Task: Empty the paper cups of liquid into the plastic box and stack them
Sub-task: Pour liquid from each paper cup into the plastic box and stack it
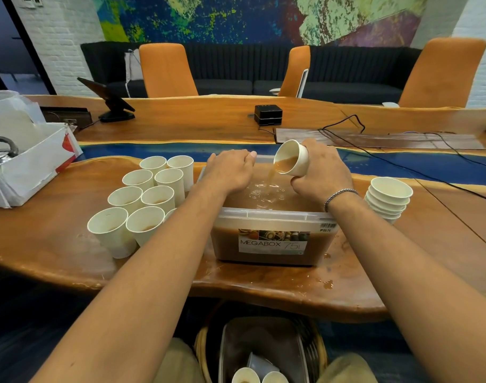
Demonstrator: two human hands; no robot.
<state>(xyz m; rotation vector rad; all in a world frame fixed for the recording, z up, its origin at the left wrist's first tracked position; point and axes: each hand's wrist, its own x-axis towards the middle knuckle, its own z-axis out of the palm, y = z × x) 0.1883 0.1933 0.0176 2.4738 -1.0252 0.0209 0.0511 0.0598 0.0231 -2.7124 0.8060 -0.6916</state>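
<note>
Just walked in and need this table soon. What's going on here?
A person's right hand tips a cup, pouring brown liquid into the box, while the left hand holds the box's far rim. More cups, some with liquid, stand left of the box; a stack of empties sits to its right.

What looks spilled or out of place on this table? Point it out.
Brown liquid has spilled on the wooden table: small puddles lie off the plastic box's front right corner, near the table edge. The right hand tilts a cup over the box; that stream lands inside.
</note>
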